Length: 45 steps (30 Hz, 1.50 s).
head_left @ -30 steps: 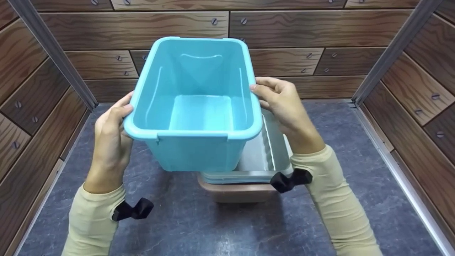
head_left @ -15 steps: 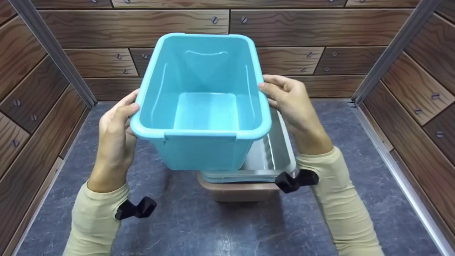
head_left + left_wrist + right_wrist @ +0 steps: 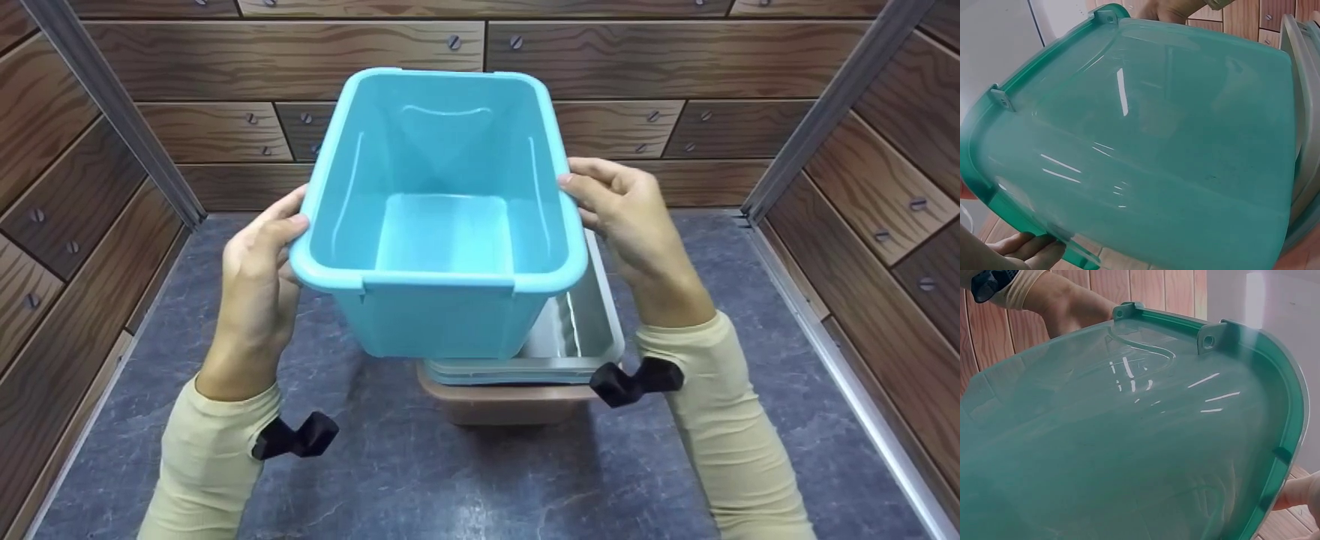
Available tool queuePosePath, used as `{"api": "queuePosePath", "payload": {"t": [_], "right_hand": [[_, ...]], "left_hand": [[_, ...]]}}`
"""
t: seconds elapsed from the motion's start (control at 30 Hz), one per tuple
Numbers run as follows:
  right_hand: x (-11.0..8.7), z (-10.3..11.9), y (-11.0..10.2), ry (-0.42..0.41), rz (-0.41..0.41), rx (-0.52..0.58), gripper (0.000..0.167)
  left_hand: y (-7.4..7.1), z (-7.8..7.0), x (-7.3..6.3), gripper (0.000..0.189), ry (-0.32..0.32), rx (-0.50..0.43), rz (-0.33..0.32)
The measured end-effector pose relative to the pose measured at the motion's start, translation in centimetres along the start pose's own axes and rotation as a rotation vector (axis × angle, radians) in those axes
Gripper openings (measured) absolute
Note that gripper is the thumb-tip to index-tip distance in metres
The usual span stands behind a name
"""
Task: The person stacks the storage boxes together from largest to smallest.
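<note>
A deep turquoise plastic bin (image 3: 450, 315), with nothing inside it, is held up and tilted toward the head camera. My left hand (image 3: 255, 292) grips its left rim, thumb on top and fingers beneath. On the opposite rim, my right hand (image 3: 637, 225) pinches the edge between thumb and fingers. Behind and below the bin, partly hidden by it, stands a stack: a pale grey bin (image 3: 600, 315) nested over a light blue one, inside a brown bin (image 3: 517, 409). In both wrist views the raised bin's outer wall (image 3: 1157, 140) looks green and fills most of the picture.
The stack rests on a dark grey marbled floor (image 3: 420, 480). Wood-patterned panels (image 3: 300, 60) rise at the back and both sides. Metal strips (image 3: 847, 375) run along the side edges. A black wrist mount (image 3: 637, 381) sits on each sleeve.
Both hands have carried the turquoise bin steadily to the right and slightly upward, keeping the same hold. The stack beneath has not moved.
</note>
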State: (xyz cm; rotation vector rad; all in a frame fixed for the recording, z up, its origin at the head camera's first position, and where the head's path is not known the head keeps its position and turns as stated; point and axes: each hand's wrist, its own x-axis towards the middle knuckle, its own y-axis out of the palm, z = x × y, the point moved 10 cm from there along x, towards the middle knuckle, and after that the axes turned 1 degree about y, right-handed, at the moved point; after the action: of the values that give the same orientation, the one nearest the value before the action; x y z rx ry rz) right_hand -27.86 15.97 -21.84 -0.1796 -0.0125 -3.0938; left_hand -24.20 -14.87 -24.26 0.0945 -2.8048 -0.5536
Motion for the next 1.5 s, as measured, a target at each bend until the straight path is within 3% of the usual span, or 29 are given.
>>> {"api": "queuePosePath", "payload": {"t": [0.67,1.0,1.5], "right_hand": [[-0.4,0.1,-1.6,0.004,-0.008,0.068,0.038],[-0.6,0.2,-2.7,-0.008,-0.012,0.106,0.013],[-0.7,0.2,-4.1,-0.016,-0.035,0.125,0.014]], "left_hand": [[1.8,0.2,-0.4,0.05,-0.014,0.026,0.083],[2.7,0.7,-0.3,0.05,-0.024,0.043,0.121],[3.7,1.7,-0.2,0.052,-0.024,0.092,0.145]]}}
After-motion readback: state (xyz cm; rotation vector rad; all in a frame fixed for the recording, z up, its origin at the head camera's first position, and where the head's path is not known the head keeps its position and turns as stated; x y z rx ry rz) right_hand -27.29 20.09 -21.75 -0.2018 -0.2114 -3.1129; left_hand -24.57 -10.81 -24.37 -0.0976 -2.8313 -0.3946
